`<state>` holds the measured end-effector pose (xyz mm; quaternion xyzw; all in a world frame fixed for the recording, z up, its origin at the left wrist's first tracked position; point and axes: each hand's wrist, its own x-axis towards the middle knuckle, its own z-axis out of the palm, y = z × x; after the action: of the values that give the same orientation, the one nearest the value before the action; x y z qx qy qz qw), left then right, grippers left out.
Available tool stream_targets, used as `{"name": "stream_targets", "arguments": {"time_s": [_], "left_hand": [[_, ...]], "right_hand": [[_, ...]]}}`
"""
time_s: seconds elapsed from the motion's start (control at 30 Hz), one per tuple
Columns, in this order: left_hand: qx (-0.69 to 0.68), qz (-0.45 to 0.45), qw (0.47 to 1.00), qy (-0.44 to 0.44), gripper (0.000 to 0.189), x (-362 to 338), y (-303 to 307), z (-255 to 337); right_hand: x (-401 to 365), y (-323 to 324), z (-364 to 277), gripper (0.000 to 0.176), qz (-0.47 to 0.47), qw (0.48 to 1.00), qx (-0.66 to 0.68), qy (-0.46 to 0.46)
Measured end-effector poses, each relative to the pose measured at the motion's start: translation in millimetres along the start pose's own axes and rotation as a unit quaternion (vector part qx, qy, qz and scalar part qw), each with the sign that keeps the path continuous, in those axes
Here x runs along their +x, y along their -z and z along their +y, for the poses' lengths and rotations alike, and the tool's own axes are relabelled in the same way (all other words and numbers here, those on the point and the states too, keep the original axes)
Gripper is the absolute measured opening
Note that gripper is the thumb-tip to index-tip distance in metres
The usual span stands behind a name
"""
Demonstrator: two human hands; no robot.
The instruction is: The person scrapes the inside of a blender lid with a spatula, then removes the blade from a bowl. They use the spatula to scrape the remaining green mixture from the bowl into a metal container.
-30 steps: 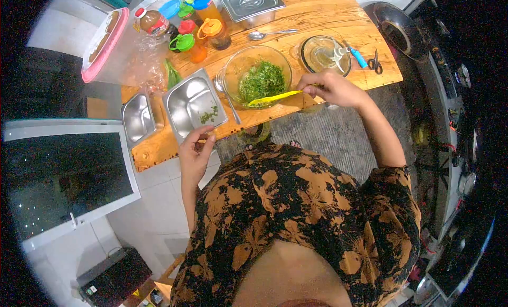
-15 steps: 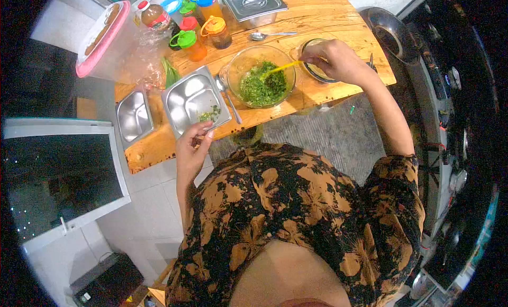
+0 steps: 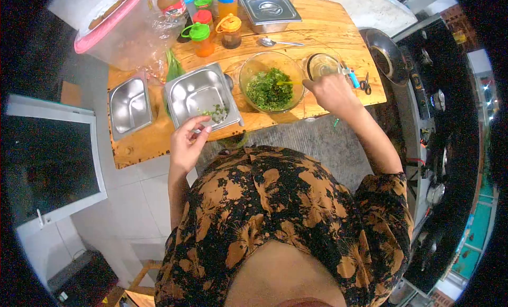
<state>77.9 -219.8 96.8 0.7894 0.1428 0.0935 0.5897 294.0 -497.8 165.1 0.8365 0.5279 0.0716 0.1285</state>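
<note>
My right hand (image 3: pixel 332 93) is closed round the end of a yellow-handled utensil (image 3: pixel 286 83), whose far end is buried in chopped greens (image 3: pixel 270 93). Those greens lie in a clear glass bowl (image 3: pixel 244 69) near the table's front edge. At the left, my left hand (image 3: pixel 188 143) pinches the near rim of a square steel pan (image 3: pixel 193 85), fingertips over the rim. A few green bits (image 3: pixel 218 112) lie in that pan's near right corner. Beyond my right hand stands a round glass container (image 3: pixel 321 59), partly covered by the hand.
A second steel pan (image 3: pixel 129 103) stands left. Behind are squeeze bottles (image 3: pixel 201 40), a lidded steel container (image 3: pixel 271 11) and a spoon (image 3: pixel 280 42). Scissors (image 3: pixel 365 84) lie at the right edge, with a wok (image 3: pixel 386 58) beyond. Long green leaves (image 3: pixel 173 66) lie behind the pans.
The yellow utensil now sits lower and deeper in the greens, my right hand nearer the bowl. My left hand stays at the pan's rim. The whole view has shifted slightly.
</note>
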Motion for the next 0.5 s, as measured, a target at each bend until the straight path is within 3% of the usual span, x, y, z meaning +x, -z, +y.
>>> {"name": "stream_targets", "arguments": {"time_s": [0.1,0.2,0.3,0.4,0.5], "left_hand": [[0.014,0.007,1.0,-0.009,0.024,-0.4,5.4,1.2],[-0.006,0.006,1.0,0.016,0.023,-2.9,9.9,1.3],[-0.004,0.017,1.0,-0.001,0.021,-2.9,12.4,-1.3],[-0.018,0.021,1.0,-0.006,0.021,-2.3,16.4,-6.5],[-0.02,0.016,0.999,-0.032,0.021,-2.0,20.7,-5.6]], "right_hand": [[4.4,4.6,-3.4,0.01,0.053,0.998,0.012,0.013],[9.7,15.2,-6.1,0.008,-0.014,1.0,0.01,-0.013],[19.7,13.6,0.7,0.005,0.054,0.998,0.013,-0.006],[32.1,8.0,11.2,0.005,0.04,0.998,-0.009,-0.047],[41.4,9.5,11.6,0.009,0.017,0.999,-0.017,-0.03]]}}
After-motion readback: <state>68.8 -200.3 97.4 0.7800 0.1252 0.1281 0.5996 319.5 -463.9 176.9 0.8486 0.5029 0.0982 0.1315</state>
